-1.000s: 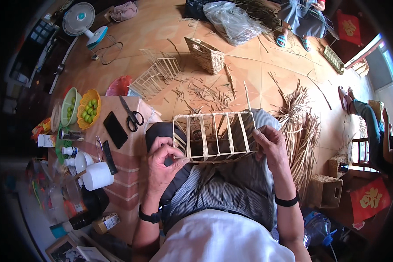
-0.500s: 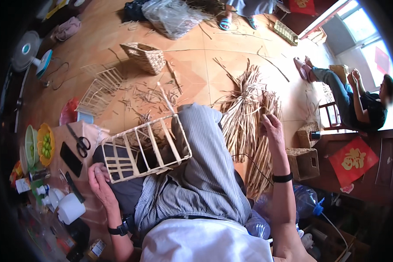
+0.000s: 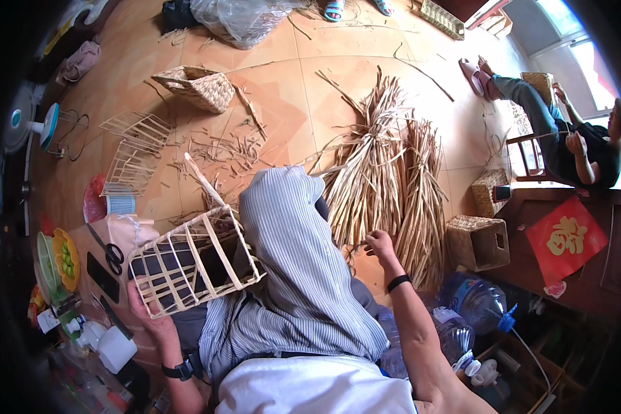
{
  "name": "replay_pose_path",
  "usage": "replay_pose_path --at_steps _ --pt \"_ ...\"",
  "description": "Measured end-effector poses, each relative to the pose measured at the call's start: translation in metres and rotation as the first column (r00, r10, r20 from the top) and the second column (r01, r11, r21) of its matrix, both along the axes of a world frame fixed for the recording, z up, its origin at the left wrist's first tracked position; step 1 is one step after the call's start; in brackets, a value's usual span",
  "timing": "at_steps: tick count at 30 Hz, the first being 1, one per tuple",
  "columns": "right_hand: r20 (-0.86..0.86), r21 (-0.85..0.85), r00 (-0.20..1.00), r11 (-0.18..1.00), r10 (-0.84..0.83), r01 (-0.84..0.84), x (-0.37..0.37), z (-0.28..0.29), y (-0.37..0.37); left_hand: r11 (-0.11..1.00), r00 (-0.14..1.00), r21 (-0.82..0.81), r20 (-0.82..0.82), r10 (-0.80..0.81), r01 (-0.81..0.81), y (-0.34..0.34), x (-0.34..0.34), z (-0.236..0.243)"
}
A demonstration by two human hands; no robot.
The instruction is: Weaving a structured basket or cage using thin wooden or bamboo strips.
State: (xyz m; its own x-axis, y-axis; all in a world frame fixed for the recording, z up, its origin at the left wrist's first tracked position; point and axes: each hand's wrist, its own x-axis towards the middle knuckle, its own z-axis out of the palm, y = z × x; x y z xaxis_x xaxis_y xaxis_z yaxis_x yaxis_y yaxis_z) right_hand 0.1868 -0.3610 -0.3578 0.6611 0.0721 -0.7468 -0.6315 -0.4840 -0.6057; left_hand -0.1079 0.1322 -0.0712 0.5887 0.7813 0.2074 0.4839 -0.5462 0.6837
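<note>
An open rectangular basket frame of pale strips (image 3: 200, 262) rests tilted over my left thigh. My left hand (image 3: 146, 310) grips its left end, fingers partly hidden behind the strips. My right hand (image 3: 378, 245) is out beside my right knee, at the lower end of a large bundle of dry leaf strips (image 3: 362, 179), fingers apart and slightly curled, with a thin dark strand near them. A second bundle (image 3: 421, 207) lies to its right.
Scissors (image 3: 114, 257), phone (image 3: 102, 276) and fruit bowl (image 3: 67, 262) lie left. On the floor are a woven basket (image 3: 200, 90), loose frames (image 3: 134, 148) and a fan (image 3: 48, 127). Right are baskets (image 3: 475, 245), water bottles (image 3: 472, 303) and a seated person (image 3: 573, 159).
My right hand has left the frame and moved down toward the leaf bundles. The frame has tilted and sits left over my thigh in my left hand. The view has swung right.
</note>
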Motion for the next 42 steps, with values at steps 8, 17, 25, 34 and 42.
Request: replay_pose_path --at_steps 8,17,25,34,42 --pt "0.089 -0.435 0.757 0.709 0.647 -0.555 -0.007 -0.026 0.048 0.986 0.993 0.164 -0.115 -0.012 0.031 0.012 -0.018 -0.010" --pt "0.283 -0.458 0.813 0.816 0.509 -0.352 -0.017 -0.047 0.046 0.971 0.984 0.239 -0.177 0.039 0.004 0.010 -0.013 -0.007" --pt "0.279 -0.100 0.922 0.947 -0.267 0.304 -0.025 -0.071 0.039 0.973 0.986 0.230 -0.162 0.033 0.006 0.009 -0.007 -0.005" --pt "0.327 -0.402 0.739 0.795 0.589 -0.455 -0.022 -0.050 0.036 0.977 0.986 0.214 -0.161 0.047 -0.011 0.003 -0.008 -0.001" --pt "0.125 -0.489 0.690 0.649 0.713 -0.582 -0.008 -0.052 0.016 0.978 0.984 0.205 -0.164 0.067 -0.032 -0.004 -0.008 0.001"
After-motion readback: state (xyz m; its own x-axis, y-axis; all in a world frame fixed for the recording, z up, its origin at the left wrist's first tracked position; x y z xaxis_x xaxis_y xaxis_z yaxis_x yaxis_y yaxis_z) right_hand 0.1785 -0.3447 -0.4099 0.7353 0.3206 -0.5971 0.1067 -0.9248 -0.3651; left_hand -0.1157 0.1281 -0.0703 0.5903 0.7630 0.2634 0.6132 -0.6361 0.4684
